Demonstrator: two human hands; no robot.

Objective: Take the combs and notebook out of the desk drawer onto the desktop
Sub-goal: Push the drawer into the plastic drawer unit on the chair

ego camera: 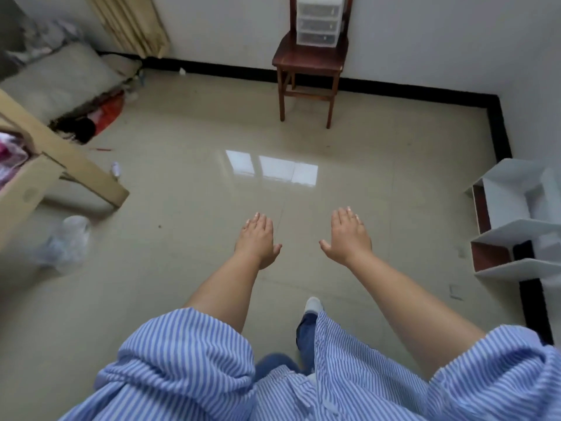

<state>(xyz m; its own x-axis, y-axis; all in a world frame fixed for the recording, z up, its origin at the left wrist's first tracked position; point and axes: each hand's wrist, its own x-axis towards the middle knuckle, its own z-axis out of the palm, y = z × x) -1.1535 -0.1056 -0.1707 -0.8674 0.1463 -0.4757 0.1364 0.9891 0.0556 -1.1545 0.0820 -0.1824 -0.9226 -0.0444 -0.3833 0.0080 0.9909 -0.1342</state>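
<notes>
My left hand (258, 238) and right hand (349, 237) are spread flat over bare floor (182, 232), grasping nothing; no drawer, combs or notebook in view; I judge the task not yet begun.

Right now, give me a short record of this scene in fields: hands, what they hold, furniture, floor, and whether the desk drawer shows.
left hand: open, palm down, fingers spread, empty
right hand: open, palm down, empty
position: both held out over the tiled floor, touching nothing
wooden chair: against the far wall, carrying a small plastic drawer unit
white shelf: at the right edge
cardboard box: at the left edge
clear plastic bag: on the floor, left
desk drawer, combs, notebook: none visible
</notes>
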